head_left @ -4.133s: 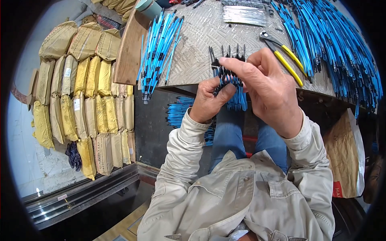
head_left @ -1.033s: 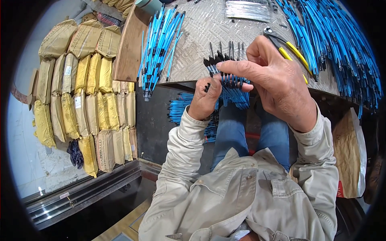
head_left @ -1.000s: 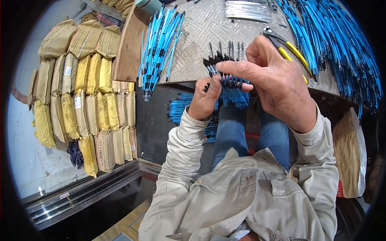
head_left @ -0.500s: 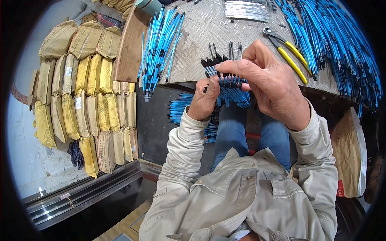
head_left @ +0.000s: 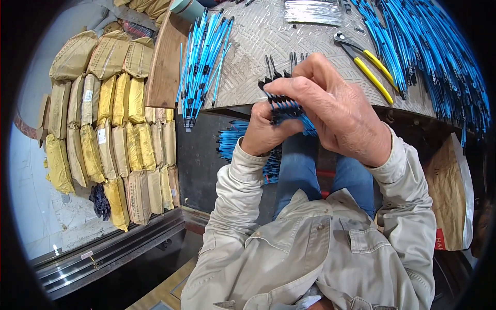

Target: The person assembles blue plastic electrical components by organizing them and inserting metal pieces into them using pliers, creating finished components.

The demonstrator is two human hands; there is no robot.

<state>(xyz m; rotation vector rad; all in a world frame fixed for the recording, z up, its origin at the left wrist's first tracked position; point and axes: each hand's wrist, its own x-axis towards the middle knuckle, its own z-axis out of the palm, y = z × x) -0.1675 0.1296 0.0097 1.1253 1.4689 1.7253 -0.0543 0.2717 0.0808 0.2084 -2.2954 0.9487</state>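
At the table's near edge, above my lap, both hands are closed on one bundle of thin blue rods with black fittings and thin dark prongs at the far end. My left hand grips the bundle from below and the left, its thumb along the near side. Over the top and right side comes my right hand, index finger bent across the black fittings. That hand's other fingertips are hidden behind the rods. Lower parts of the bundle are also covered by my hands.
A loose pile of blue rods lies left beside a wooden board. Yellow-handled pliers and a packet of silvery wires rest on the table. A large rod heap stands right. Wrapped packages are stacked left.
My left thumb has come down from the rods' black fittings to the near side of the bundle. My right hand has shifted slightly left and downward over it.
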